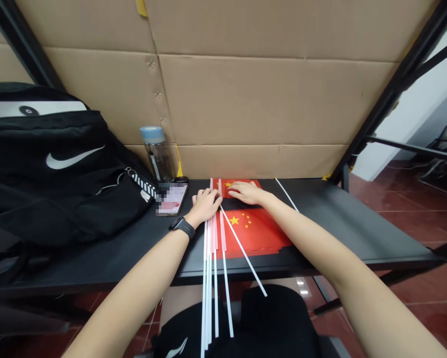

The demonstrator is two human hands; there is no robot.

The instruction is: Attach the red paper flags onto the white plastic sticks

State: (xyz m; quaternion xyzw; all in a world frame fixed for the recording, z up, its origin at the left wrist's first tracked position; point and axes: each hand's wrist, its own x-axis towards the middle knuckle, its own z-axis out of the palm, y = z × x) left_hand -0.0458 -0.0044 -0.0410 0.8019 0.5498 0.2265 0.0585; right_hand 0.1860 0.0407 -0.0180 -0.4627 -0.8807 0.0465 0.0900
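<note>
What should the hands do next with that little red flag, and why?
Probably slide the slanted white stick up to the left edge of the far red flag: the right hand lies flat on that flag, and the stick's top end lies beside the left hand.

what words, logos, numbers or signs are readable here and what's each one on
No words or numbers can be read.
White swoosh logo, no lettering: on the black backpack.
Yellow stars: on the red flags.
White logo mark, no lettering: on the black clothing in the lap.
Phone screen: blurred, unreadable.
Water bottle: markings too small to read.
</note>
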